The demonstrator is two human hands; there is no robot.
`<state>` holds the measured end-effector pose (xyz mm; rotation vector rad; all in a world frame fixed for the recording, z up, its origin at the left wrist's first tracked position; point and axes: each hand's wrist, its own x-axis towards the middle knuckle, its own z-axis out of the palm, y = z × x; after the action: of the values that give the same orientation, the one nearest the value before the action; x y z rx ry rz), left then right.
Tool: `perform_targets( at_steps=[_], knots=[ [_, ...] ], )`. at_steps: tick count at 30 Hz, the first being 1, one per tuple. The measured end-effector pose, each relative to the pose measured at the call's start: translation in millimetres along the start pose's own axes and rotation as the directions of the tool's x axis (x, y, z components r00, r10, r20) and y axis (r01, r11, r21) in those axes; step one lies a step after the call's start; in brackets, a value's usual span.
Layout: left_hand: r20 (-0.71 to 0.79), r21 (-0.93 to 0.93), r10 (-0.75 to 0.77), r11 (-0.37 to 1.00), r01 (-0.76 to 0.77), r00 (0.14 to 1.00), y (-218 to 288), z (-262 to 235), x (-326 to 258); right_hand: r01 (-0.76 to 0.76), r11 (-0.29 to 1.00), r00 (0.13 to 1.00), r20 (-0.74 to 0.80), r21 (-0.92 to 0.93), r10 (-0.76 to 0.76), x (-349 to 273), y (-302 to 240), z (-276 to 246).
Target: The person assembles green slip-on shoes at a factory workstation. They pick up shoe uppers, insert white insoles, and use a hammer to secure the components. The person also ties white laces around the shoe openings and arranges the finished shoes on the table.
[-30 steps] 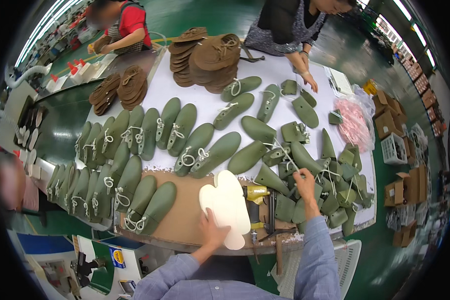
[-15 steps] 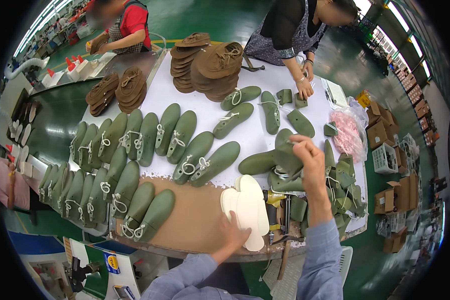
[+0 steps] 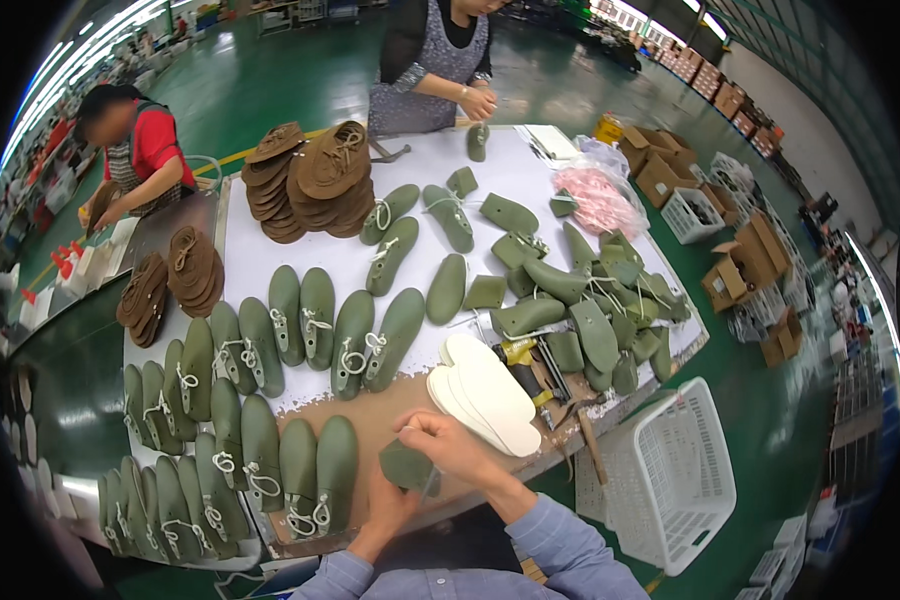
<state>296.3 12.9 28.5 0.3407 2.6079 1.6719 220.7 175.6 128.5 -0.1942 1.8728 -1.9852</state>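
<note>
Both my hands meet at the table's front edge around a small green shoe upper (image 3: pixel 407 466). My right hand (image 3: pixel 458 444) grips it from above and my left hand (image 3: pixel 390 503) supports it from below. A stack of white insoles (image 3: pixel 487 392) lies on the brown board (image 3: pixel 378 412) just beyond my right hand. Pairs of green lasted uppers with white laces (image 3: pixel 318 475) stand in rows to my left. A loose pile of green uppers (image 3: pixel 580 305) lies to the right.
Brown uppers are stacked (image 3: pixel 315 180) at the far end of the white table (image 3: pixel 270 255). A yellow-handled tool (image 3: pixel 518 358) lies by the insoles. A white plastic basket (image 3: pixel 665 475) stands at the right. One person works across the table, another at the far left.
My left hand has put the white insoles down on the board. My right hand has come back from the green pile with a green upper, and both hands now hold it.
</note>
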Motion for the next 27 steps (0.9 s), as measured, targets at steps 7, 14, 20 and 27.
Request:
perform_targets(
  at_steps=[7,14,20,27],
  knots=[
    [0.067,-0.293,-0.183,0.936,0.195,0.981,-59.3,-24.8,-38.6,-0.157,0.955,0.905,-0.351,0.252,0.241,-15.0,114.3,16.2],
    [0.34,-0.404,-0.344,0.787,0.466,0.875,-26.2,-42.7,6.4,-0.129,0.986,0.919,-0.362,0.101,0.157,-39.7,102.4,30.9],
    [0.286,-0.036,-0.23,0.967,0.251,0.93,9.6,-37.9,13.0,0.04,0.999,0.899,-0.438,0.021,-0.027,-59.1,98.0,26.6],
    [-0.012,0.096,-0.136,0.986,0.137,0.991,17.4,2.2,-13.6,-0.074,0.997,0.718,-0.694,-0.013,0.044,-81.4,96.6,67.6]
  ],
)
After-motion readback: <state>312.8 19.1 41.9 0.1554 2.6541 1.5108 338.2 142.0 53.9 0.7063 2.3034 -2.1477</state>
